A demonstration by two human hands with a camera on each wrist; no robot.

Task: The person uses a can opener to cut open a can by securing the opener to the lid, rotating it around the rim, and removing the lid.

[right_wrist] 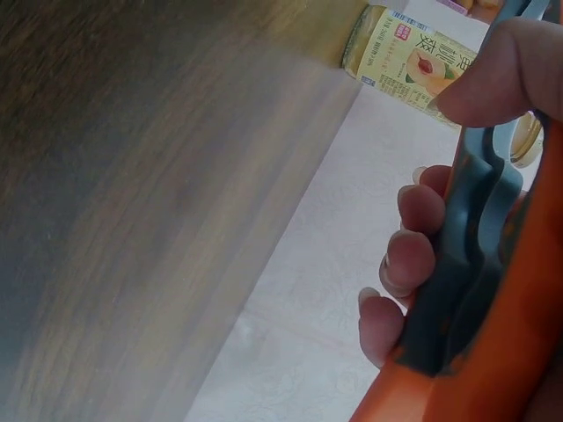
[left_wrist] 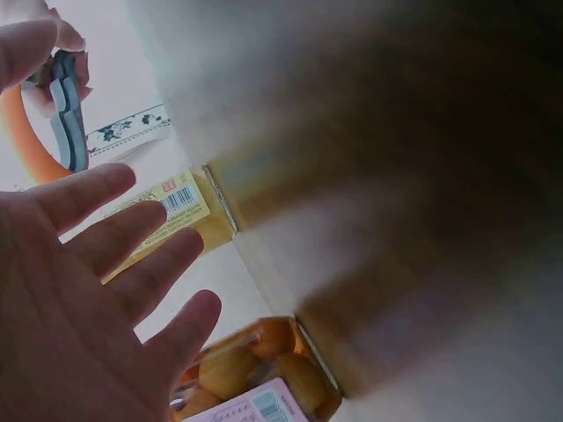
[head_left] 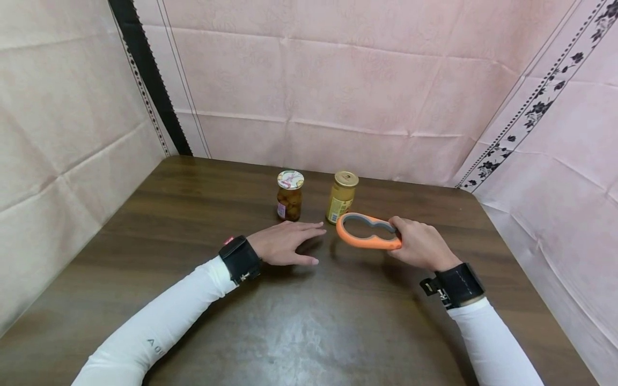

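My right hand (head_left: 419,242) grips one end of an orange jar opener (head_left: 369,241) with a grey toothed inner lining, held above the table. In the right wrist view its fingers curl round the opener (right_wrist: 462,255). My left hand (head_left: 288,242) reaches over the table with fingers spread and holds nothing. Just behind the left hand stands a jar of round brown fruit (head_left: 289,202) with a patterned white lid. To its right is a yellow jar (head_left: 341,198) with a gold lid and a peach label (right_wrist: 413,57). Both jars are upright with their lids on.
The brown wooden table (head_left: 232,332) runs back to a pink cloth wall (head_left: 357,96). More cloth hangs at the left and right sides. Both jars stand near the table's back edge.
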